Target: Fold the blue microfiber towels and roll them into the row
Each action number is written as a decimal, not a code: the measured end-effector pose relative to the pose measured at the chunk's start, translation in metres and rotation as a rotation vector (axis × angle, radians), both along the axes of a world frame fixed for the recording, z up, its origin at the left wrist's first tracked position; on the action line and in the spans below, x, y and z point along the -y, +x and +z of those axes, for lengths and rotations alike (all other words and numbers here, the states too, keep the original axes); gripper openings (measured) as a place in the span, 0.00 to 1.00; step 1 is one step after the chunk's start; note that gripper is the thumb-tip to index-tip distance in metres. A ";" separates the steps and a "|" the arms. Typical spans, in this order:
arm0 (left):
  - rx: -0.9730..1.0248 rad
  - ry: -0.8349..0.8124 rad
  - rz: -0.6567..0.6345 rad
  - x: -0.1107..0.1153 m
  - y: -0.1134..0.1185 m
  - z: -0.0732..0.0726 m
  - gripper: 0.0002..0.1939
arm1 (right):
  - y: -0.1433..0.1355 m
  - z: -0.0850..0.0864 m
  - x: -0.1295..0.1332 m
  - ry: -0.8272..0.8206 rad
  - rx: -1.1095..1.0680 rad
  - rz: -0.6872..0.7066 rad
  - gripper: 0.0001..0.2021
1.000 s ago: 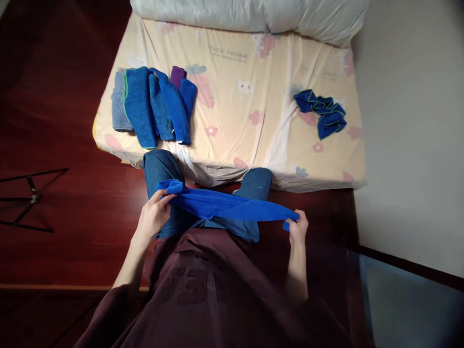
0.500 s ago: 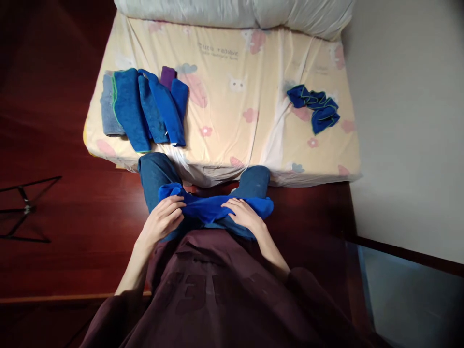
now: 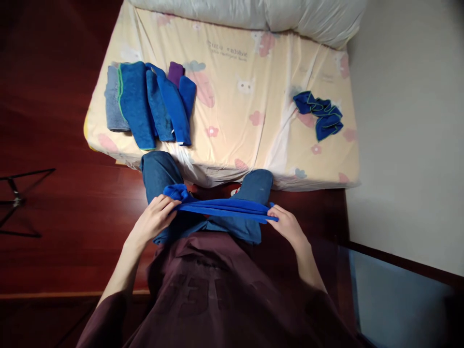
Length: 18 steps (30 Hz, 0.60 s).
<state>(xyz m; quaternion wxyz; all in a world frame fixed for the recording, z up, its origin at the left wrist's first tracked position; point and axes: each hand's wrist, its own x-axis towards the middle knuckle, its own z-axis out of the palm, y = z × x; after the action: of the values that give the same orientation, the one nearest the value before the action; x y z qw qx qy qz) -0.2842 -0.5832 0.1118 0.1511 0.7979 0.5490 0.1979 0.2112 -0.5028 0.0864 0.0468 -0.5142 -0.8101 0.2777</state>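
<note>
A bright blue cloth (image 3: 224, 208) is stretched in a narrow folded strip across my lap, above the jeans. My left hand (image 3: 157, 216) grips its left end, where a bunched part sticks up beyond the fingers. At the other end, my right hand (image 3: 286, 223) pinches the cloth's corner. On the bed's left side lie folded cloths: a grey-blue one (image 3: 116, 104), a blue one with green edging (image 3: 137, 104), more blue ones (image 3: 174, 106) and a purple one (image 3: 176, 72). A crumpled dark blue cloth (image 3: 319, 113) with green edging lies on the right.
The bed (image 3: 228, 125) with a patterned sheet is in front of my knees, and a pale quilt (image 3: 246, 13) lies along its far edge. A black tripod stand (image 3: 16, 200) is on the floor at left. A white wall (image 3: 406, 121) rises at right.
My right hand has moved right, from the middle part of the cloth to its right end. The cloth is now pulled straighter and narrower. The view has shifted slightly.
</note>
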 end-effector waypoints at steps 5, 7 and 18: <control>0.055 -0.063 0.066 0.000 -0.010 -0.001 0.12 | 0.029 -0.020 0.013 -0.061 -0.009 -0.101 0.04; 0.062 -0.086 0.108 0.004 -0.015 0.001 0.11 | 0.028 -0.038 0.020 -0.118 -0.045 -0.138 0.07; 0.009 -0.156 0.113 0.011 -0.055 0.043 0.14 | 0.077 -0.036 0.022 -0.156 -0.314 -0.621 0.20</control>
<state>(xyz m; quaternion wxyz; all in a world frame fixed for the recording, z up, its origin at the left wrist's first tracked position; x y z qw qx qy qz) -0.3389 -0.5944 0.1550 0.2040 0.7506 0.6061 0.1662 0.2882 -0.5245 0.0503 0.2133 -0.6890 -0.5745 0.3870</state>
